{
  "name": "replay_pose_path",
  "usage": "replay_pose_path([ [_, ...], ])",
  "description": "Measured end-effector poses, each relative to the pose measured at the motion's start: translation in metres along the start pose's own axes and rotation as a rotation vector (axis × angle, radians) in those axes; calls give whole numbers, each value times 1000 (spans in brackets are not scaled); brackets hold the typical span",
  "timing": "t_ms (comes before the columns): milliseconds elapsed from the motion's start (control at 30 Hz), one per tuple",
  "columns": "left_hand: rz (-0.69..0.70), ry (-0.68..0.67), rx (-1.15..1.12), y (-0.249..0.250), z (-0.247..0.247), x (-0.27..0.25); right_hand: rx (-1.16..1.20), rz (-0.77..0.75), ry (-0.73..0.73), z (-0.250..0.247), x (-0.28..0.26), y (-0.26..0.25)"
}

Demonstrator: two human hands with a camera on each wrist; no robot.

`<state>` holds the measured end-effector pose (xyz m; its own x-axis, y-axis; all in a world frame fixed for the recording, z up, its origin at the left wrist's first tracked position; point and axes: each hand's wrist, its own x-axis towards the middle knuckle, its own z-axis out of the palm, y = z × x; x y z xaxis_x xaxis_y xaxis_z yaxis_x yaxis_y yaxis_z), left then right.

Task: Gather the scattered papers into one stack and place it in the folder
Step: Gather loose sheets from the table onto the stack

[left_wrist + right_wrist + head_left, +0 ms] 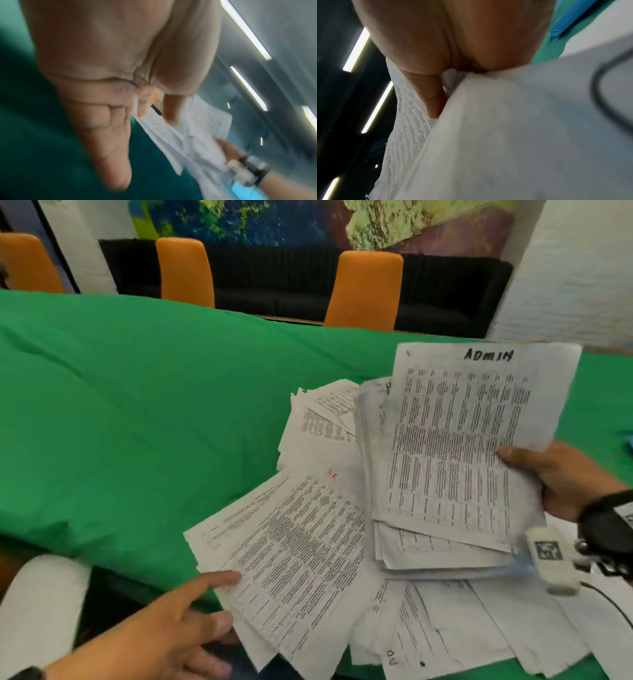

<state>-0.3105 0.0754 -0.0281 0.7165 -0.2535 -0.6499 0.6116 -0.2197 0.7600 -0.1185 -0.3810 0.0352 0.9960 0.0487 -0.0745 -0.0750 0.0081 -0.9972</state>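
Observation:
Printed white papers lie fanned on the green table (137, 405) at the lower right. My right hand (534, 470) grips a raised paper stack (455, 446) at its right edge, thumb on the top sheet marked ADMIN. In the right wrist view the thumb (433, 97) presses on that stack (505, 135). My left hand (226, 601) reaches in from the lower left with fingers extended, one fingertip touching the near edge of the sheet marked HR (298, 546). More loose sheets (462, 628) lie beneath and nearer me. A blue folder (570, 19) lies on the cloth right of the papers.
Orange chairs (364, 290) stand along the table's far side, before a black sofa. A white chair back (37, 611) is at my lower left. A black cable (609, 601) crosses the papers by my right wrist. Green cloth covers the left half of the table.

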Motion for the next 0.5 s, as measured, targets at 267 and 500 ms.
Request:
replay_pose_path([
  [267,182,455,-285,-1,35,23,9,2,48,12,3,7],
  [500,591,513,-622,18,11,28,272,1,73,6,-16,4],
])
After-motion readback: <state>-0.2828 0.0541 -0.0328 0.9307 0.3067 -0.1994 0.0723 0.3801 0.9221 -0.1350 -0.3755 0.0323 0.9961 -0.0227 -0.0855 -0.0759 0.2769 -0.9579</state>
